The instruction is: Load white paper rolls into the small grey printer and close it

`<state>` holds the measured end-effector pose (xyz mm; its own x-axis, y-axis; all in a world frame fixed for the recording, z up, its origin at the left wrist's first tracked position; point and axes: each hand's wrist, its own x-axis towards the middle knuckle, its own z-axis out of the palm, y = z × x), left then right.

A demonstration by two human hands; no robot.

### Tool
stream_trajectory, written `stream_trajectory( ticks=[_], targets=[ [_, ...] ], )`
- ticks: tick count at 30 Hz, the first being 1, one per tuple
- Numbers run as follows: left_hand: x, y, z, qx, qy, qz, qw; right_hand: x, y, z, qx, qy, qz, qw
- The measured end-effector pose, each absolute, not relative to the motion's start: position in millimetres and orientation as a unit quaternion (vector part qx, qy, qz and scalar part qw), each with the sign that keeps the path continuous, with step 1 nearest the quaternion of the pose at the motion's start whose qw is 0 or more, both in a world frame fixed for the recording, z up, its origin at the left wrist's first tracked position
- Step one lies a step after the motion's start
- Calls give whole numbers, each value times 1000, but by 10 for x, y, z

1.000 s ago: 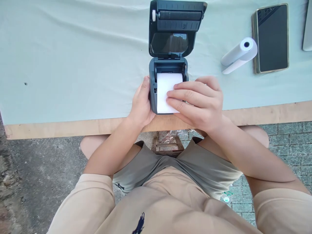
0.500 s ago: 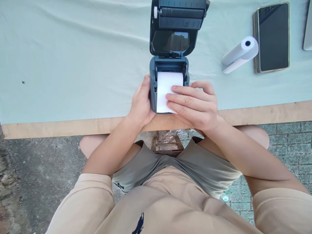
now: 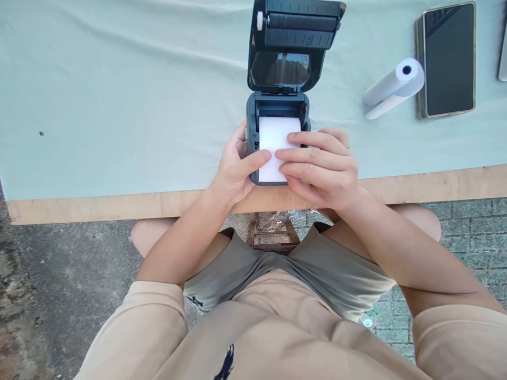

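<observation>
On the table near its front edge, a small dark label printer (image 3: 252, 113) stands with its lid (image 3: 295, 39) swung up and back. A white strip of paper (image 3: 275, 131) lies over the front of its opening. My left hand (image 3: 233, 171) is closed around the printer's left side, and its thumb lies on the paper. From the right, my right hand (image 3: 327, 163) reaches over the printer, fingers stretched out with their tips resting on the paper close to the left thumb. The right thumb is hidden. Inside the printer, the part under the paper cannot be seen.
A white paper roll (image 3: 390, 87) with a loose end lies to the right. Beside it is a phone (image 3: 449, 60) on top of another flat object. A grey object (image 3: 503, 60) is cut off at the right edge. The table's wooden edge (image 3: 99, 206) runs in front.
My left thumb has moved from the printer's side onto the paper. The right fingers have shifted slightly right on the paper. The whole view has shifted a little.
</observation>
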<state>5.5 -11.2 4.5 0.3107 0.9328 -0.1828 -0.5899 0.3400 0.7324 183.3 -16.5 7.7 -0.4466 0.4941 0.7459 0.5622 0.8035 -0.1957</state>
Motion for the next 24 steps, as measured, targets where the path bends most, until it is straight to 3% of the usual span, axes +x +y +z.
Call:
stream_trajectory(
  ticks=[6, 12, 15, 18, 24],
  targets=[
    [40, -104, 7, 308, 336, 483, 747, 1855, -143, 78, -324, -835, -4, 446],
    [25, -91, -31, 334, 341, 485, 733, 2007, 48, 328, -365, -759, 66, 535],
    [18, -79, -44, 349, 340, 481, 729, 2027, 147, 473, -428, -735, 144, 507],
    [14, -68, -58, 357, 341, 479, 726, 1970, 219, 489, -402, -736, 223, 497],
    [20, -52, -124, 340, 349, 486, 726, 1891, 187, 316, -327, -761, 236, 508]
  ],
)
